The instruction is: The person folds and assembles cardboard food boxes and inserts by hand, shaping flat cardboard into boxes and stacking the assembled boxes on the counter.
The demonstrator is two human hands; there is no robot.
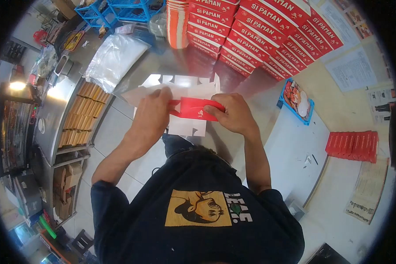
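A partly folded cardboard box point(188, 128), white inside with a red printed panel point(192, 108), is in front of my body at the metal table's edge. My left hand point(156, 110) grips the box's left side, fingers bent over the red panel's left end. On the other side, my right hand point(233, 112) pinches the right end of the red panel between thumb and fingers. White flaps spread out behind and below the panel. The underside of the box is hidden.
Tall stacks of red boxes point(255, 33) stand at the back of the metal table point(163, 59). Left of them lie a clear plastic bag point(116, 59) and blue baskets point(130, 9). A blue-edged tray point(297, 101) is at the right, with red packets point(352, 146) farther right.
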